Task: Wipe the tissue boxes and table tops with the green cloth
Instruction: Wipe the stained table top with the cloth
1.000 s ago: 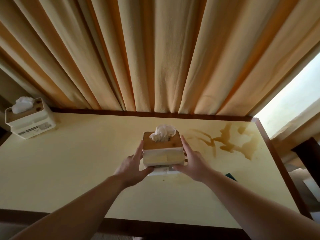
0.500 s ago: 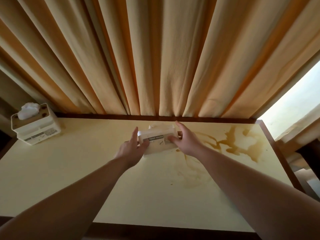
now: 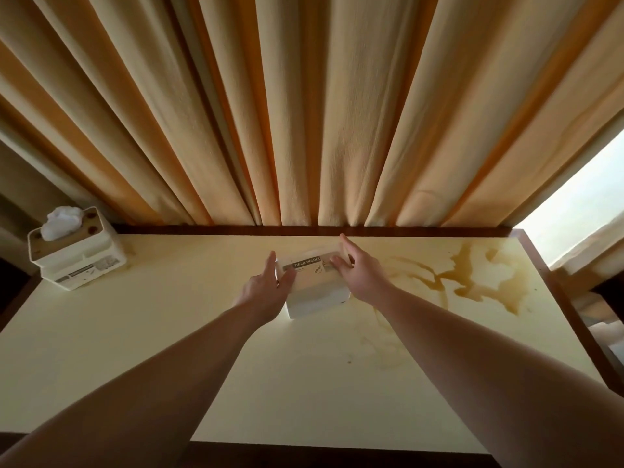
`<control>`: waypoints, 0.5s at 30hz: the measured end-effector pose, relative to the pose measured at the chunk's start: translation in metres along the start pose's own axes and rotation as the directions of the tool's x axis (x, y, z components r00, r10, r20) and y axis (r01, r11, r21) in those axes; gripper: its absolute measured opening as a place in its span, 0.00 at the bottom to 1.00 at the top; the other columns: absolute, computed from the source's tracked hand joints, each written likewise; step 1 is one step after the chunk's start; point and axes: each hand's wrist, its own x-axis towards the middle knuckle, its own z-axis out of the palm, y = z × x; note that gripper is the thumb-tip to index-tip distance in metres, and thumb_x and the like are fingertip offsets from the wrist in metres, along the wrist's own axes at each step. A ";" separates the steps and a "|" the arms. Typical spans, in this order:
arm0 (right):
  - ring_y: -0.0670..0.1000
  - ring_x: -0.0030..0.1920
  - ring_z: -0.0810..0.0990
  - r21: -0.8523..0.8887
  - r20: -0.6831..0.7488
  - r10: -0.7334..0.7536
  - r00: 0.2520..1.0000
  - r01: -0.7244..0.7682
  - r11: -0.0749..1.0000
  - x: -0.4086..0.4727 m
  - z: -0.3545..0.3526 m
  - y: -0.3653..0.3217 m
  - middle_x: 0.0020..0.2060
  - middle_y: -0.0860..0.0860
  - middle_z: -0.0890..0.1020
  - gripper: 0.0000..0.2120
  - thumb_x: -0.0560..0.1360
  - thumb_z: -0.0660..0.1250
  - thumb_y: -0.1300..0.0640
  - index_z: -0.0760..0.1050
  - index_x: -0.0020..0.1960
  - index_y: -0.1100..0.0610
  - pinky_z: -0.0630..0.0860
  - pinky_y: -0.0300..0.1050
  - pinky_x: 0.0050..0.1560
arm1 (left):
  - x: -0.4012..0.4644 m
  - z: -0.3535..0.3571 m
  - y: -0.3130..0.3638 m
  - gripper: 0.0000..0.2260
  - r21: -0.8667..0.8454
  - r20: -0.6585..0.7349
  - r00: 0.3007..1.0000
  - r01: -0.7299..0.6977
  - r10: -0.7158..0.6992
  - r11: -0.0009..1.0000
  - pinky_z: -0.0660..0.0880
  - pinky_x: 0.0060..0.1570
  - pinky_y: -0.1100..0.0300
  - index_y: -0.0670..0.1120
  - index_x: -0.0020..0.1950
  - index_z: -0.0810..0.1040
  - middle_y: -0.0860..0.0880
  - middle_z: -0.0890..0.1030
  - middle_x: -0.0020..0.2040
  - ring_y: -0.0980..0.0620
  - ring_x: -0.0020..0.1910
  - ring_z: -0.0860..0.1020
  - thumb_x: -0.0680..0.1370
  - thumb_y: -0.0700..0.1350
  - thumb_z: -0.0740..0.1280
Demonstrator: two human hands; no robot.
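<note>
A white tissue box (image 3: 315,293) lies tipped on the cream table top (image 3: 135,332), near the back edge. Its labelled underside, reading "TISSUE HOLDER", faces me and its top points at the curtain. My left hand (image 3: 266,288) holds its left side, fingers straight up along the side and thumb on the labelled face. My right hand (image 3: 356,268) holds its right side the same way. A second white tissue box (image 3: 77,255) with a wooden lid and tissue sticking out stands upright at the table's back left corner. No green cloth is in view.
A brown liquid stain (image 3: 483,275) spreads over the table's back right part, with fainter smears (image 3: 381,346) trailing toward the middle. Cream and orange curtains (image 3: 304,113) hang right behind the table. A dark wooden rim (image 3: 567,319) edges the table on the right.
The box was upright and held above the table's middle. Both hands carried it back toward the curtain and tipped it over, so its underside now faces me.
</note>
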 end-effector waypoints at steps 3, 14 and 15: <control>0.59 0.67 0.78 -0.025 0.026 -0.006 1.000 0.007 1.000 0.001 -0.002 0.000 0.75 0.55 0.74 0.33 0.84 0.60 0.40 0.53 0.85 0.46 0.76 0.47 0.60 | -0.003 -0.005 0.009 0.31 0.052 -0.021 1.000 0.005 -0.004 0.999 0.77 0.58 0.46 0.61 0.83 0.46 0.41 0.77 0.69 0.37 0.60 0.78 0.82 0.69 0.49; 0.57 0.73 0.74 -0.072 -0.045 0.070 0.997 -0.073 0.995 -0.038 -0.048 0.043 0.76 0.53 0.73 0.35 0.82 0.60 0.35 0.53 0.84 0.44 0.73 0.54 0.69 | -0.027 0.004 0.038 0.32 0.220 -0.237 0.899 -0.319 0.368 0.922 0.67 0.73 0.45 0.47 0.81 0.62 0.47 0.66 0.77 0.46 0.76 0.62 0.81 0.59 0.65; 0.57 0.73 0.74 -0.094 -0.061 0.082 0.995 -0.087 0.992 -0.047 -0.053 0.051 0.76 0.52 0.73 0.35 0.82 0.60 0.35 0.52 0.84 0.43 0.72 0.54 0.69 | -0.032 0.010 0.044 0.30 0.224 -0.232 0.875 -0.377 0.425 0.899 0.67 0.75 0.44 0.47 0.80 0.64 0.48 0.66 0.77 0.47 0.76 0.61 0.81 0.57 0.66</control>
